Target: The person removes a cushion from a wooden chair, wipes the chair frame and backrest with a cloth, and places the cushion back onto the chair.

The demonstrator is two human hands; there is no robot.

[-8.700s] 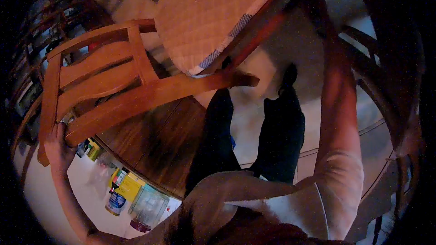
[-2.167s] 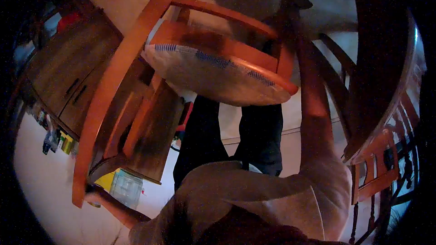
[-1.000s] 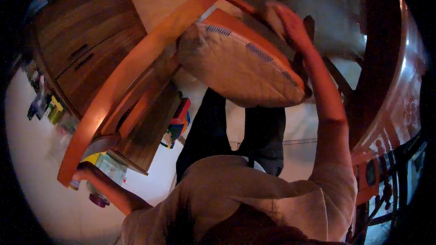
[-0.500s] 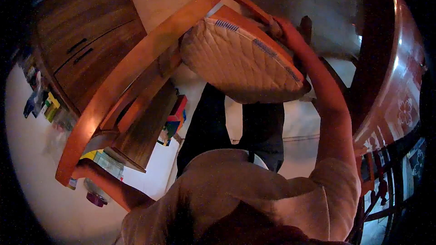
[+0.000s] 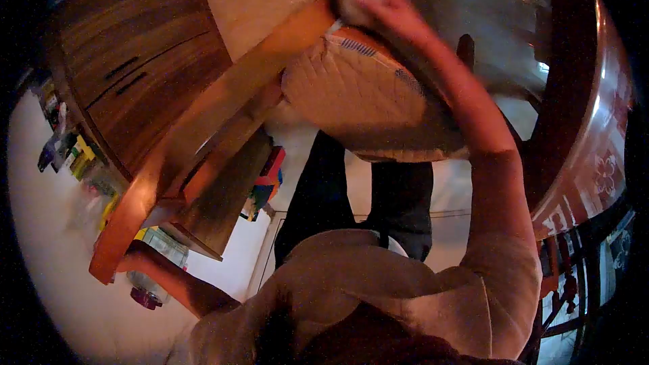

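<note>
A wooden chair [image 5: 138, 196] is tilted in front of me, its long curved frame running from lower left to upper middle. Its seat carries a quilted beige cushion [image 5: 365, 101] with a blue-checked edge. At the lower left end of the frame, my left hand [image 5: 127, 257] grips the wood; its fingers are mostly hidden behind it. My right hand [image 5: 385, 3], blurred by motion, is closed on a greyish cloth [image 5: 351, 0] and presses it against the frame near the cushion's upper corner.
On the left stands a brown wooden cabinet [image 5: 142, 61] with dark handles. A clear jar with a dark red lid [image 5: 145, 297] is near my left forearm. Colourful boxes [image 5: 268, 182] sit beyond the chair. A glossy table [image 5: 581, 142] curves along the right.
My right hand has moved up and left with the cloth, from the side bar beside the seat to the upper frame. My left hand keeps its hold; the chair shifts slightly in view.
</note>
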